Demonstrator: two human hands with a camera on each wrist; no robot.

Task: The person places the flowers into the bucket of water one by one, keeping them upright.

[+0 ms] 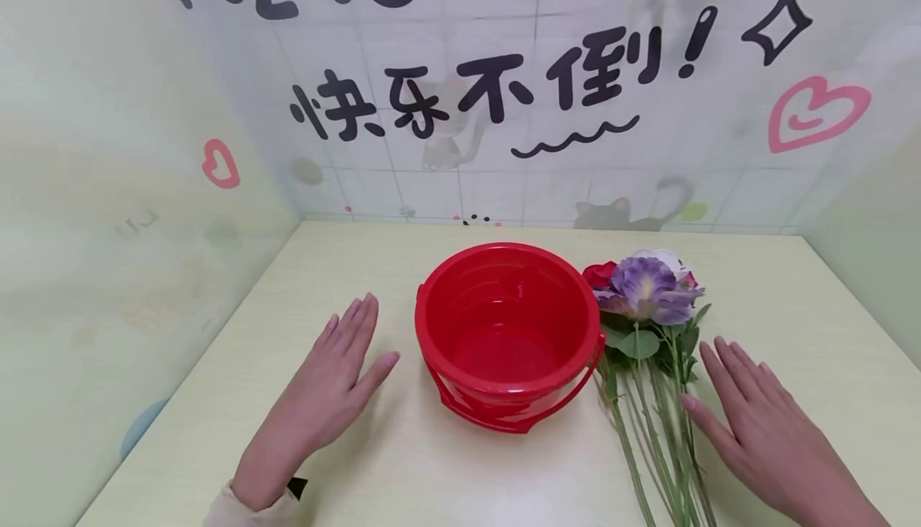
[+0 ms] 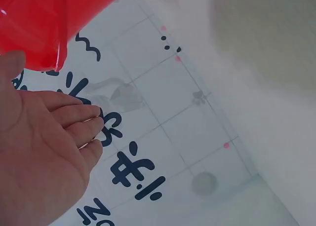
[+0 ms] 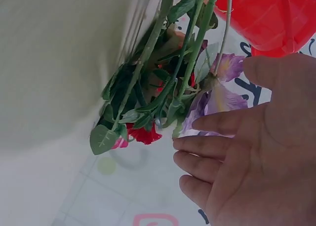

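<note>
A red plastic bucket (image 1: 496,391) stands upright mid-table, its inside bare and its handle hanging down the near side. Right of it lies a bunch of artificial flowers (image 1: 647,291) with purple, red and white blooms at the far end and long green stems toward me. My left hand (image 1: 324,391) is held left of the bucket, fingers straight and thumb apart, touching nothing. On the other side my right hand (image 1: 770,431) is beside the stems with straight fingers; it holds nothing. The right wrist view shows its palm near the purple flower (image 3: 217,102) and leaves.
The pale wooden table (image 1: 345,271) meets a printed backdrop (image 1: 432,191) with dark lettering and hearts at its back. Light side walls (image 1: 144,271) rise along the left and right edges.
</note>
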